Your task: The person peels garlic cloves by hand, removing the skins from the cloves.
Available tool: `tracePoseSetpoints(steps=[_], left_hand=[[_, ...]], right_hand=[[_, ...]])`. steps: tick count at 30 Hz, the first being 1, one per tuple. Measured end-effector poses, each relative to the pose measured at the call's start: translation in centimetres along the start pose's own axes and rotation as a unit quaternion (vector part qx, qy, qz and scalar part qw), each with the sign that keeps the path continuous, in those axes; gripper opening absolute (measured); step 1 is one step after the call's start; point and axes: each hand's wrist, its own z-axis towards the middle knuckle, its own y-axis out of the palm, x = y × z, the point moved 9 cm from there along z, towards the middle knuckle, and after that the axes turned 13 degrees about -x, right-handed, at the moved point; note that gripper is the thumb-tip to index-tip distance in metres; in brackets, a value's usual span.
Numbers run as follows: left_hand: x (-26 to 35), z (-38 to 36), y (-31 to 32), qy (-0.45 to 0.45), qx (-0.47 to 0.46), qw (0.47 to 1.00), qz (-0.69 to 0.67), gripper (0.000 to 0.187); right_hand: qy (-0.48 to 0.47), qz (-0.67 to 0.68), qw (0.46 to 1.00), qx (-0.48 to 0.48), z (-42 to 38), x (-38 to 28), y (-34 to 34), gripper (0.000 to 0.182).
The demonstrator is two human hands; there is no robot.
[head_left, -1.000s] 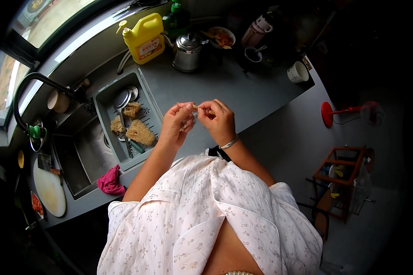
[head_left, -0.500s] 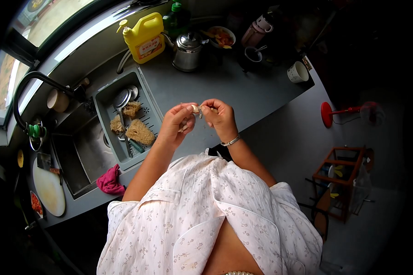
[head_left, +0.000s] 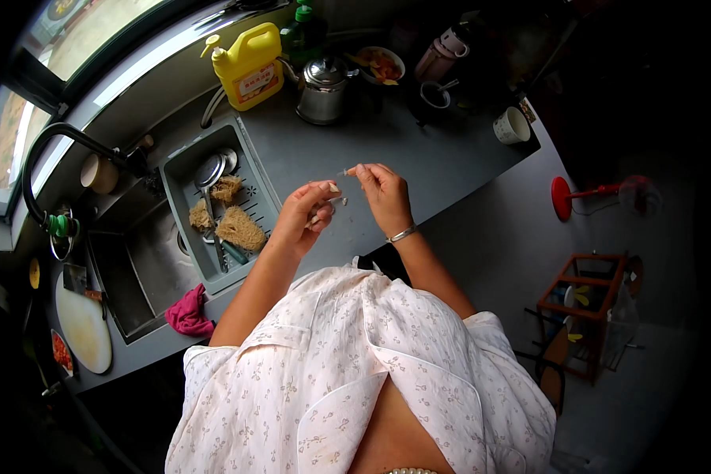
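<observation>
My left hand (head_left: 305, 212) is closed around several pale pieces that look like garlic cloves. One garlic clove (head_left: 334, 188) pokes out between thumb and forefinger, and others show under the curled fingers. To its right, my right hand (head_left: 385, 197) pinches a thin, whitish scrap (head_left: 343, 173), perhaps garlic skin, between thumb and forefinger. A gap separates the two hands. Both are over the grey counter (head_left: 308, 146), where a small pale bit (head_left: 344, 201) shows between them.
Left of my hands, a grey drain tray (head_left: 258, 170) holds loofah pieces (head_left: 242, 227) and ladles beside the sink (head_left: 146, 272). A yellow jug (head_left: 250, 67), steel pot (head_left: 321, 91), bowl of peelings (head_left: 381, 65) and paper cup (head_left: 513, 125) stand behind. A pink cloth (head_left: 189, 310) hangs at the front edge.
My right hand has drawn away from the left, slightly to the right, with the whitish scrap in its pinch. The left hand stays almost in place, still around the cloves.
</observation>
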Motion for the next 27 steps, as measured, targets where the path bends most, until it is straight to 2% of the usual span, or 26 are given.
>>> tracePoseSetpoints(steps=[2,4,12,15,18,20,24,26,27], left_hand=[[-0.3,0.1,-0.8,-0.004,0.011,1.000,-0.010,0.020],[-0.8,0.0,-2.0,-0.021,0.058,0.998,-0.007,0.020],[-1.3,0.1,-3.4,-0.012,0.108,0.994,0.014,0.020],[-1.1,0.0,-2.9,-0.003,0.116,0.992,0.039,0.020],[-0.8,-0.2,-2.6,0.004,0.119,0.991,0.055,0.019],[-0.6,-0.3,-2.4,0.007,0.116,0.991,0.061,0.019],[-0.3,-0.3,-1.8,0.007,0.096,0.993,0.067,0.019],[-0.3,-0.2,-1.5,0.006,0.091,0.993,0.069,0.020],[-0.2,-0.2,-1.4,0.008,0.084,0.994,0.070,0.021]], right_hand=[[-0.008,-0.121,0.992,-0.025,0.1,0.5,0.5,0.015],[-0.003,-0.135,0.990,-0.029,-0.1,0.1,0.8,0.013],[-0.011,-0.119,0.991,-0.053,-0.4,-0.5,2.5,0.015],[0.002,-0.172,0.983,-0.058,-0.5,-0.5,2.8,0.014],[-0.008,-0.109,0.993,-0.040,-0.4,0.8,2.8,0.016],[0.044,0.006,0.997,-0.065,-0.3,2.3,3.1,0.019],[0.092,0.112,0.986,-0.080,-0.2,4.5,3.5,0.021],[0.146,0.218,0.959,-0.110,-0.5,5.3,4.2,0.020],[0.146,0.218,0.959,-0.110,-0.5,5.0,4.0,0.020]])
